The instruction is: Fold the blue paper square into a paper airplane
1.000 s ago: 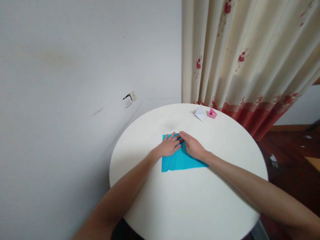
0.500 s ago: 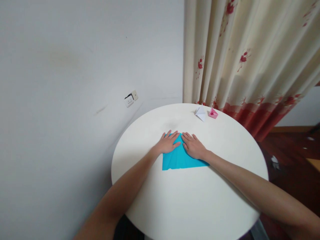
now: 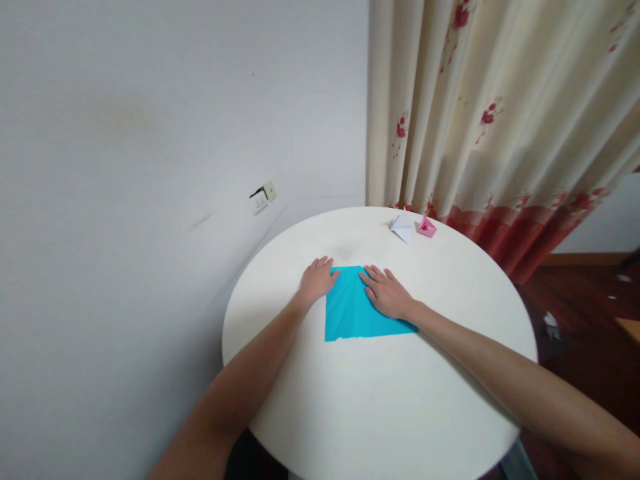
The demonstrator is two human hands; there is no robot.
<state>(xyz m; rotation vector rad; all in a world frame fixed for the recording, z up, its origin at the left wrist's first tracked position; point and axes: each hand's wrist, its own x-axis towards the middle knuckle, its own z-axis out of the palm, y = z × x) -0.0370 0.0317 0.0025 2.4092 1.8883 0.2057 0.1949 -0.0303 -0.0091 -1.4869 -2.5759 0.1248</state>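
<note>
A creased sheet of blue paper [image 3: 350, 310] lies flat on the white round table [image 3: 380, 407]. My left hand [image 3: 317, 279] rests at the sheet's far left corner, fingers stretched out, the thumb over its left edge. On the right part of the sheet, my right hand [image 3: 387, 293] lies flat with fingers extended, covering the far right corner. Neither hand grips anything.
Near the far table edge stand a white folded paper piece [image 3: 401, 227] and a smaller pink folded paper piece [image 3: 427, 227]. Behind the table are a wall with a socket [image 3: 259, 202] and a floral curtain [image 3: 450, 133].
My left hand has slid left across the paper from near its middle to its left edge, uncovering the sheet's far left part. My right hand has stayed in place.
</note>
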